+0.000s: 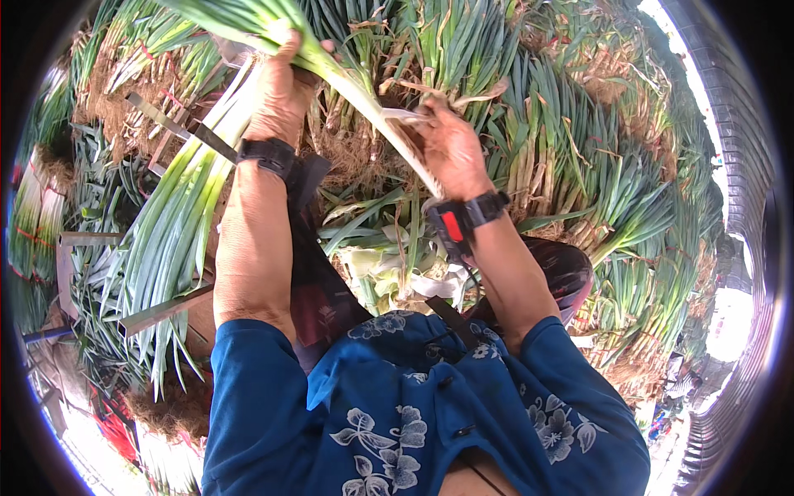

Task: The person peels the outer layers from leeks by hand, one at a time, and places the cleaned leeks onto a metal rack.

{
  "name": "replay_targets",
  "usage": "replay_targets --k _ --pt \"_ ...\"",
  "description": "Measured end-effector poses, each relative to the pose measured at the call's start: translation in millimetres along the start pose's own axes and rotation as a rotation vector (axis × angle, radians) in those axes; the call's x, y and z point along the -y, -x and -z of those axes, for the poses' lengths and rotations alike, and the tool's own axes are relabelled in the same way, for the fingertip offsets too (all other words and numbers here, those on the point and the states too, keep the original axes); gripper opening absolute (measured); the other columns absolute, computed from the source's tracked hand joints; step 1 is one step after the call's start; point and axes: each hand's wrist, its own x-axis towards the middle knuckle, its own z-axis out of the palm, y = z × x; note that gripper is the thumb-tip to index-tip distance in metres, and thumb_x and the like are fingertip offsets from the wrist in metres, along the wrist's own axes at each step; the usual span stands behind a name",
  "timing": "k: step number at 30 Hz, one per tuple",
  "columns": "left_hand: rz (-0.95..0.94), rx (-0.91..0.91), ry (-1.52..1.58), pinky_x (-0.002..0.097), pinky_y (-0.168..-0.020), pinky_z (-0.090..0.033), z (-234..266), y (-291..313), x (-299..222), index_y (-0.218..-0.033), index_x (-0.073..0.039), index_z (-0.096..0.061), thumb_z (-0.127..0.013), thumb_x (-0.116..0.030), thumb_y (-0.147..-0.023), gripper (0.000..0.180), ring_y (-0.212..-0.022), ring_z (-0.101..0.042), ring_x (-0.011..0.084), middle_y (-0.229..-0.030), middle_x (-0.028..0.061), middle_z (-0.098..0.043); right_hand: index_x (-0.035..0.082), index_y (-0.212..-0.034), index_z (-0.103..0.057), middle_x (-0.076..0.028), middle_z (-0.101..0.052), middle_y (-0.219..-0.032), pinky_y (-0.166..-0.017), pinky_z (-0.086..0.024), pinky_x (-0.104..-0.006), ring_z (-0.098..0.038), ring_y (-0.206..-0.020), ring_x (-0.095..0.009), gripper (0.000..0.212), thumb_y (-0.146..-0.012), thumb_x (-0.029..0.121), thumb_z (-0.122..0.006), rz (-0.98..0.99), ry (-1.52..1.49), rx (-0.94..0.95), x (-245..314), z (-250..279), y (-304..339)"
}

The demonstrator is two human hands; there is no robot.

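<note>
My left hand is closed around a long green onion, whose green leaves stretch to the top left while its pale shaft slants down to the right. My right hand is by the lower shaft, fingers bent in a pinch on a pale, thin strip of outer leaf that stands away from the stalk. The right palm partly hides the root end. Left of my left forearm, a loose bundle of green onions lies across a metal frame.
Tied bunches of green onions with stringy roots are heaped ahead and to the right. Pale peeled leaves lie between my knees. More bunches stand at the far left. A dark ribbed surface curves along the right edge.
</note>
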Motion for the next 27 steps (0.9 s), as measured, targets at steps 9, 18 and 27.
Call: replay_targets --k 9,18,27 --pt "-0.243 -0.176 0.22 0.0474 -0.083 -0.051 61 6 -65 -0.113 -0.003 -0.05 -0.062 -0.011 -0.088 0.029 -0.089 -0.06 0.0298 -0.097 0.0147 -0.058 0.003 -0.112 -0.053 -0.005 -0.053 -0.088 -0.046 -0.04 -0.0188 -0.046 -0.059 -0.011 0.021 -0.093 0.013 -0.049 0.049 0.057 -0.27 95 206 37" --pt "-0.29 -0.257 0.156 0.046 -0.086 -0.052 50 19 -61 -0.111 -0.004 -0.054 -0.057 -0.005 -0.089 0.022 -0.091 -0.059 0.0279 -0.1 0.01 -0.06 0.005 -0.096 -0.06 -0.001 -0.056 -0.074 -0.051 -0.037 -0.0289 -0.049 -0.06 -0.014 0.017 -0.089 0.016 -0.049 0.149 0.52 -0.702 151 243 52" --pt "-0.362 -0.403 -0.037 0.0402 -0.076 -0.049 67 36 -72 -0.109 -0.005 -0.055 -0.061 -0.013 -0.087 0.025 -0.083 -0.058 0.0239 -0.094 0.0094 -0.06 0.009 -0.103 -0.062 -0.022 -0.064 -0.082 -0.072 -0.048 -0.0467 -0.063 -0.082 -0.038 0.025 -0.083 0.016 -0.049 0.2 2.474 -0.275 142 221 85"
